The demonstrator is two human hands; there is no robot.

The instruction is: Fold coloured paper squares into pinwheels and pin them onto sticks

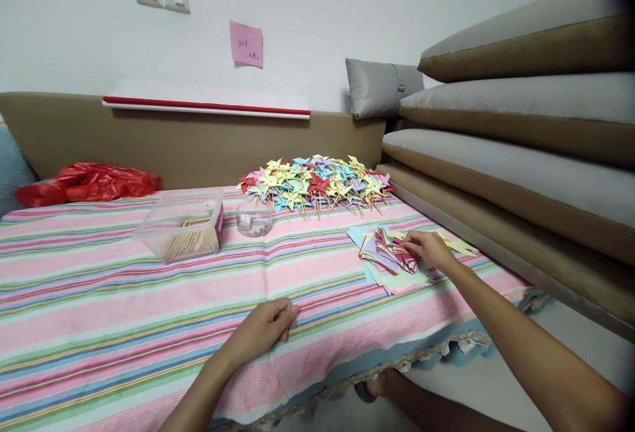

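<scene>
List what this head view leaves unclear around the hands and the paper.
- Head view, right hand: the fingertips rest on the paper stack, but the hand's own back hides whether they pinch a sheet.
- Head view, left hand: it is curled palm down on the striped cloth, so anything inside it is hidden.
- Head view, pink note: the writing is too small to read.
- Head view, clear dish: the contents are too small to tell.

We cannot read the writing on the pink note point(246, 43) at upper centre. The cushions point(536, 108) run off the right edge, and our left hand point(262, 327) curls its fingertips under.
</scene>
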